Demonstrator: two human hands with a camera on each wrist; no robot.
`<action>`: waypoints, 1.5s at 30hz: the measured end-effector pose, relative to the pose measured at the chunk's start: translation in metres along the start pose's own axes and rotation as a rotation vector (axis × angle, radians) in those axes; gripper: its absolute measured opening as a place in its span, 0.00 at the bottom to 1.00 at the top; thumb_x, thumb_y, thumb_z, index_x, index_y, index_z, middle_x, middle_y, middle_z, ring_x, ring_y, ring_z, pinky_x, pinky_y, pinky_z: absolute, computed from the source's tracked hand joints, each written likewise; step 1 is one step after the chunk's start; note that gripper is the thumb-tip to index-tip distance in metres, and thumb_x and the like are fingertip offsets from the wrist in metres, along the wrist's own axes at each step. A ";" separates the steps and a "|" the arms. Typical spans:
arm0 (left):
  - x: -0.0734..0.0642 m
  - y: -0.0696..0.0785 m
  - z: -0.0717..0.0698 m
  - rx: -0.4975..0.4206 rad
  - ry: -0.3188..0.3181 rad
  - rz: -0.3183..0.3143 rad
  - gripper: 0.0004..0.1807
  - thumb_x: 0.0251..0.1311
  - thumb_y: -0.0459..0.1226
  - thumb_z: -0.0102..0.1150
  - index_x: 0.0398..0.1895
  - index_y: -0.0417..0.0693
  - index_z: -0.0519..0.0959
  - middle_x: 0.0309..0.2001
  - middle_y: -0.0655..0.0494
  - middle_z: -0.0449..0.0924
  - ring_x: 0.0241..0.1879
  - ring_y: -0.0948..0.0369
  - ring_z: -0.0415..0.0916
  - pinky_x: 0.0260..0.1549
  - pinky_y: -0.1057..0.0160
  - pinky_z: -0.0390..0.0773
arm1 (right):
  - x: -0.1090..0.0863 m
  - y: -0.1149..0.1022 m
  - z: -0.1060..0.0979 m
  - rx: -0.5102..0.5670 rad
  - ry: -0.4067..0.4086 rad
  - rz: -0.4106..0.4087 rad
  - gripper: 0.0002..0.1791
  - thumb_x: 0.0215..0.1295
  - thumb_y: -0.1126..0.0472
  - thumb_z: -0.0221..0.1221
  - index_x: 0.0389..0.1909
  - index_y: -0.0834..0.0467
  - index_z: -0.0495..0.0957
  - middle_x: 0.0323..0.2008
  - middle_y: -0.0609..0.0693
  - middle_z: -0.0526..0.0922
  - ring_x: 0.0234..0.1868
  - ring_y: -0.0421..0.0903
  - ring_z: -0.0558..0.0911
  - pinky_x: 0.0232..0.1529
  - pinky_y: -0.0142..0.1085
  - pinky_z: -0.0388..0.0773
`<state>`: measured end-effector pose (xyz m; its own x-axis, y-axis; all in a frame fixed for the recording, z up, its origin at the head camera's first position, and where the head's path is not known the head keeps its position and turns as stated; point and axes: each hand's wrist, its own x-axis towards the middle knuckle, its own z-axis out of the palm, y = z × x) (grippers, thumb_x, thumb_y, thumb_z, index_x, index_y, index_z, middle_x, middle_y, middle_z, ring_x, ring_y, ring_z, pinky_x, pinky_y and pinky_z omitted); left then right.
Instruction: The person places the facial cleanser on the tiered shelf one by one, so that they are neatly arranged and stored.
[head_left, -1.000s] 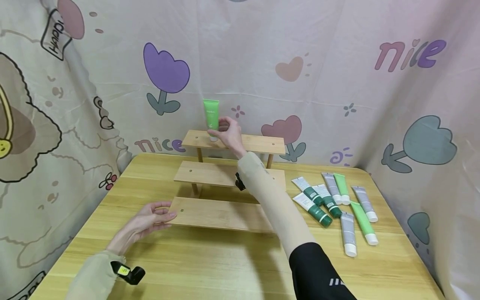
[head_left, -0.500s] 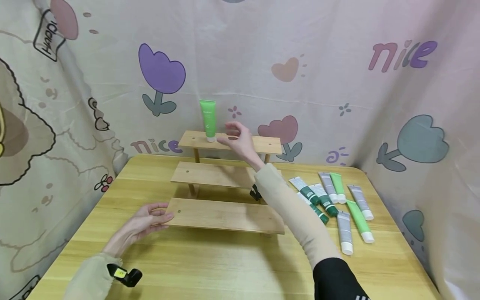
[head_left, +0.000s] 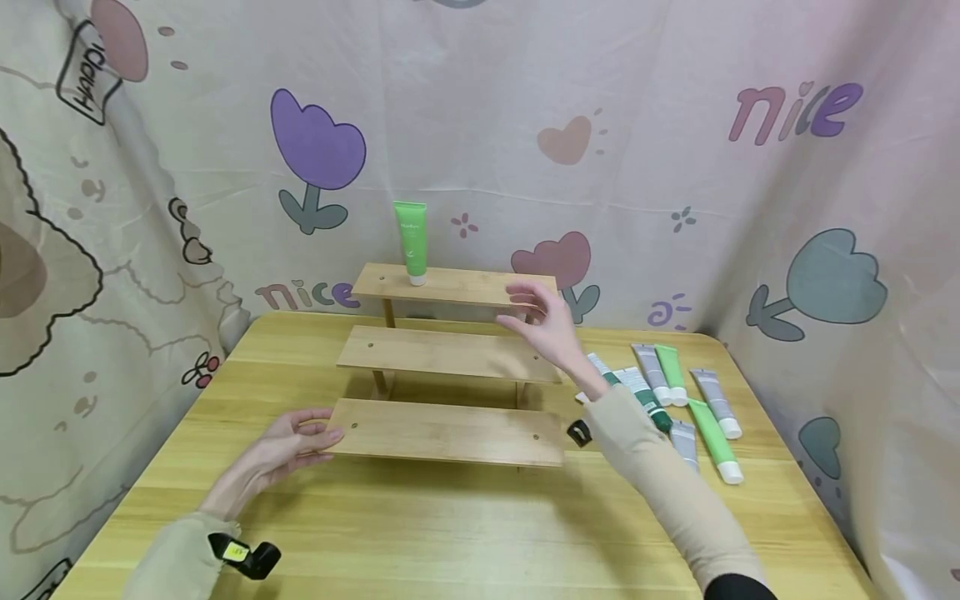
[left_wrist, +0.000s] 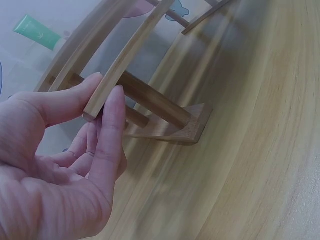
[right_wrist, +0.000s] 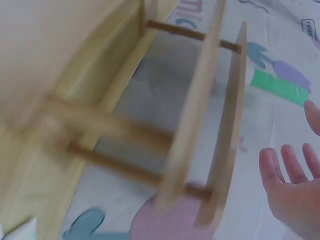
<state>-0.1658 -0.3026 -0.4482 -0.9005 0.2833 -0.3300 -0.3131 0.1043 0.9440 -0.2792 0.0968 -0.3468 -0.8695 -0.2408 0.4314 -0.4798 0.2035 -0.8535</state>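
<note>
A three-tier wooden display rack (head_left: 450, 432) stands on the table. My left hand (head_left: 288, 446) pinches the left end of its lowest shelf; the left wrist view shows thumb and fingers (left_wrist: 111, 135) on either face of the board. Upright on its white cap, a bright green squeeze tube (head_left: 412, 242) stands near the left end of the top shelf. My right hand (head_left: 546, 327) is in the air by the rack's right side, fingers loosely bent and holding nothing. In the right wrist view, that hand (right_wrist: 292, 185) shows spread fingers apart from the shelves.
To the right of the rack lies a group of squeeze tubes: grey ones (head_left: 716, 402), light green ones (head_left: 715, 440) and white-and-dark-green ones (head_left: 647, 398). My right forearm passes over some of them. A printed curtain (head_left: 465, 108) hangs behind the wooden table (head_left: 420, 533).
My right hand has let go of the green tube, leaving it upright on the top shelf, and moved right and down. My left hand keeps its pinch on the lowest shelf.
</note>
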 end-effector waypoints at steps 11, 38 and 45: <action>-0.003 0.002 0.001 0.003 0.011 -0.011 0.45 0.70 0.34 0.59 0.75 0.22 0.41 0.49 0.53 0.72 0.45 0.67 0.81 0.52 0.64 0.88 | -0.067 0.039 -0.067 -0.087 0.122 -0.025 0.21 0.61 0.74 0.65 0.55 0.72 0.76 0.55 0.70 0.79 0.52 0.25 0.78 0.61 0.26 0.81; -0.003 0.002 0.000 0.024 -0.002 -0.019 0.45 0.72 0.36 0.58 0.75 0.22 0.40 0.52 0.54 0.74 0.47 0.67 0.81 0.52 0.66 0.87 | -0.158 0.095 -0.134 -0.409 -0.082 0.200 0.26 0.64 0.70 0.65 0.63 0.70 0.73 0.57 0.69 0.80 0.58 0.64 0.80 0.61 0.54 0.81; -0.001 0.001 0.002 0.001 -0.005 0.000 0.45 0.70 0.33 0.59 0.75 0.21 0.40 0.47 0.55 0.73 0.44 0.67 0.81 0.50 0.66 0.88 | -0.162 0.102 -0.137 -0.420 -0.139 0.192 0.28 0.63 0.73 0.64 0.64 0.72 0.71 0.59 0.72 0.77 0.58 0.68 0.79 0.61 0.58 0.78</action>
<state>-0.1647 -0.3011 -0.4466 -0.8990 0.2883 -0.3298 -0.3126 0.1050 0.9441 -0.2032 0.2863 -0.4644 -0.9369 -0.2795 0.2099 -0.3427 0.6159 -0.7094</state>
